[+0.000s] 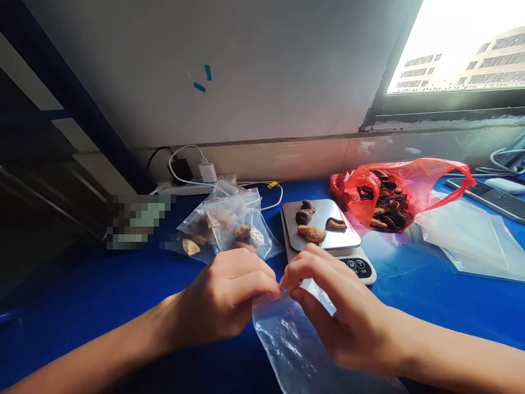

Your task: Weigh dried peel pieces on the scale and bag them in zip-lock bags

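One head-worn camera faces twelve o'clock, tilted down, close above the left hand point(235, 293) and right hand point(344, 312).

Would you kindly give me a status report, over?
Left fingers, right fingers pinching clear bag. Dried pieces on scale. Scale close beyond right fingers; bag unobstructed.

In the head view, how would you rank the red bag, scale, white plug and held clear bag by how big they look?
1. Red bag
2. Scale
3. White plug
Clear bag: unsure; it is nearer the camera, partly hidden by the right hand and cut off by the picture's edge.
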{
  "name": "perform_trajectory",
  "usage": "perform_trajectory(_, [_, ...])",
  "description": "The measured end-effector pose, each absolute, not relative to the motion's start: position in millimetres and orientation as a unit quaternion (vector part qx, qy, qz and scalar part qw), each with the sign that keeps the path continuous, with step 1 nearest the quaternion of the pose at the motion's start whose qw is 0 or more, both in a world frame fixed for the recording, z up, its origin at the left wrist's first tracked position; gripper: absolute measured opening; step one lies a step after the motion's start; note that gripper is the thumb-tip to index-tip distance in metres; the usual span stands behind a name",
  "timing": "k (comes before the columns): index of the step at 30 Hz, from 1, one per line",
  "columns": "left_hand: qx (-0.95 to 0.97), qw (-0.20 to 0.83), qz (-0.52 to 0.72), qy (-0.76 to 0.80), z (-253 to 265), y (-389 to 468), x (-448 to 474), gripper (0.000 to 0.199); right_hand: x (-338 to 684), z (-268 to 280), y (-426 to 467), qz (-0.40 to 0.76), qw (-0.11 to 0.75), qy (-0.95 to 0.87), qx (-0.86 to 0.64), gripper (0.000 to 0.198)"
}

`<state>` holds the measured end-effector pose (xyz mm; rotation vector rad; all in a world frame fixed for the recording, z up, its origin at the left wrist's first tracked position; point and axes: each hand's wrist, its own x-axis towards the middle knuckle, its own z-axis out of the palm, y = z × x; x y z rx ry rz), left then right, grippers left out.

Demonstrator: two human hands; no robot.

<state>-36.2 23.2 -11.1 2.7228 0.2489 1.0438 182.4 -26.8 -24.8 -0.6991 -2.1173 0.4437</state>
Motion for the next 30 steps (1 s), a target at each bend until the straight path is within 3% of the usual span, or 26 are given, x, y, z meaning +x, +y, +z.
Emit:
perform_trajectory(6, [0.946,0.134,0.27,0.118,-7.4,30.2,-44.5,0.015,184.2,-17.3,-31.3,0.139,0.378,-0.885,-0.234,0.042])
perform_trajectory(14, [0.929,0.275,0.187,0.165,10.4,16.6,-44.9,0.017,184.1,-19.3,-26.3,0.088,0.301,-0.91,-0.27,0.036])
perform_trajectory(19, [0.91,0.315,0.128,0.238,23.8,4.1,-50.0,0.009,181.9,-17.9,-24.7,0.072,0.287,-0.914,-0.277,0.028])
perform_trajectory(21, [0.903,0.313,0.114,0.271,25.7,6.1,-52.9,0.006,182.4,-16.7,-24.4,0.087,0.271,-0.913,-0.291,0.024])
perform_trajectory(25, [0.911,0.287,0.145,0.259,22.5,26.2,-59.4,0.02,185.8,-15.2,-23.7,0.083,0.24,-0.909,-0.329,0.017])
perform_trajectory(27, [0.91,0.276,0.175,0.255,19.9,38.7,-62.7,0.023,187.7,-14.8,-22.5,0.067,0.262,-0.9,-0.341,0.019])
perform_trajectory(30, [0.896,0.218,0.241,0.301,17.3,48.5,-67.5,0.012,189.2,-14.4,-20.3,0.055,0.333,-0.874,-0.349,0.018])
